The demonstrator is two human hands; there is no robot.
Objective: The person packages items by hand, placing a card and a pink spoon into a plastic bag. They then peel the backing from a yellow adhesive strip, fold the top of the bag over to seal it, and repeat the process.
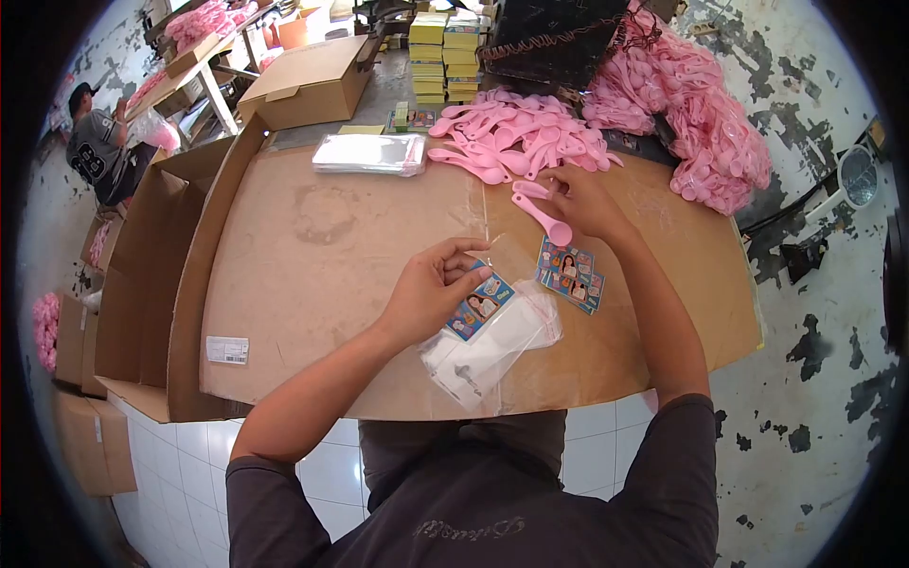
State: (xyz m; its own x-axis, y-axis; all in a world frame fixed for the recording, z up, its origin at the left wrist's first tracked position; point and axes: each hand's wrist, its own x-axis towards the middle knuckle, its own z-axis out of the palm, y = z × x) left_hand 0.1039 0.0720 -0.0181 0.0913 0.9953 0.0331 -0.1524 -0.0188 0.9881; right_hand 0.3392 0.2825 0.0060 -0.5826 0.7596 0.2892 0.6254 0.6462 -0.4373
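Observation:
My left hand pinches a small blue printed card between thumb and fingers, and clear film shows beside the fingertips. Under that hand lie clear plastic bags, loosely overlapped on the cardboard. My right hand is at the front of a heap of pink plastic scoops, its fingers closed on the end of one pink scoop. Another pink scoop lies just below, its bowl toward me. A small pile of printed cards sits below my right wrist.
A stack of clear bags lies at the back of the cardboard sheet. Behind stand card stacks and a closed carton. Bagged pink scoops pile up at back right. An open carton borders the left. A person sits far left.

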